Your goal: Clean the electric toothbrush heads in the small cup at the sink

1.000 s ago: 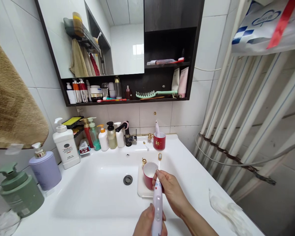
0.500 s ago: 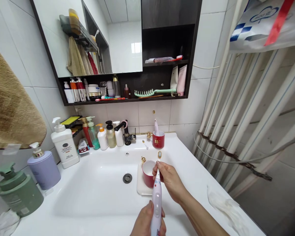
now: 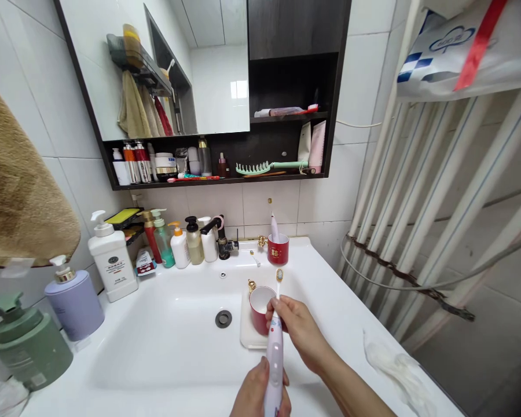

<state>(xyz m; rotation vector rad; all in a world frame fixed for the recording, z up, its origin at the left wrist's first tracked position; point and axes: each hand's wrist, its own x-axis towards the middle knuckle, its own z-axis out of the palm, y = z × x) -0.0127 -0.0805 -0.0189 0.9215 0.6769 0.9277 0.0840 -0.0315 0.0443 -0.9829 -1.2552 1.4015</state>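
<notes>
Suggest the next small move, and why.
Perhaps tug the slim white brush head lightly to check its fit: the right hand pinches it low, the left hand grips the pale lilac toothbrush handle, and the head's seating is unclear.

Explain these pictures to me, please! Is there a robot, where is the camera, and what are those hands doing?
There is no robot here, just a person's two bare hands. The camera sits on that person's head, looking forward and down, so you see almost what they see.

The left hand holds the thick, pale handle of a toothbrush. The right hand pinches its thin white neck, just below the bristles.

Behind the hands, a red cup stands on a white tray in the white sink. Another red cup, at the back, has a second toothbrush standing in it. Near the black tap stand pump bottles, and above hangs a mirror cabinet.
</notes>
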